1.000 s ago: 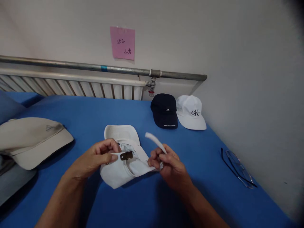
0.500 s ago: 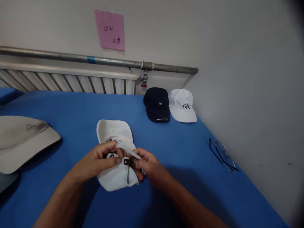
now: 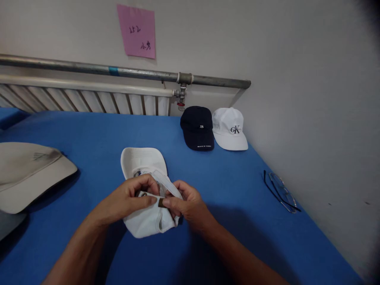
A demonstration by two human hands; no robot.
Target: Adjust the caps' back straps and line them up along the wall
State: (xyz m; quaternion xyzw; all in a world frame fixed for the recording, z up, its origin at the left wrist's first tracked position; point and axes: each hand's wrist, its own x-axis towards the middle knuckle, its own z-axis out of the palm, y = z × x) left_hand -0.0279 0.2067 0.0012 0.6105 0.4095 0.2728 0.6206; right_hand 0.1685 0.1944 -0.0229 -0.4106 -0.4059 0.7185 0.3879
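A white baseball cap (image 3: pixel 145 223) lies on the blue surface, its brim pointing away from me. My left hand (image 3: pixel 135 198) is closed on the cap's back edge, thumb outside and fingers inside, beside a metal eyelet (image 3: pixel 144 194). Closed on the same edge, my right hand (image 3: pixel 184 204) has its thumb against a dark brass-coloured buckle (image 3: pixel 162 202). A pale strap (image 3: pixel 168 183) arches up between the hands and past the right fingers. Some fingertips are hidden inside the cap.
A navy cap (image 3: pixel 197 126) and a white cap with black letters (image 3: pixel 229 128) stand at the back. Glasses (image 3: pixel 282 192) lie near the right edge. A beige cap (image 3: pixel 32 170) is at left, with a grey thing (image 3: pixel 12 225) below. A radiator (image 3: pixel 103 103) lines the wall.
My right thumb has moved onto the buckle and now partly covers it. The strap has shifted right, away from my left fingertips. My view has tilted slightly.
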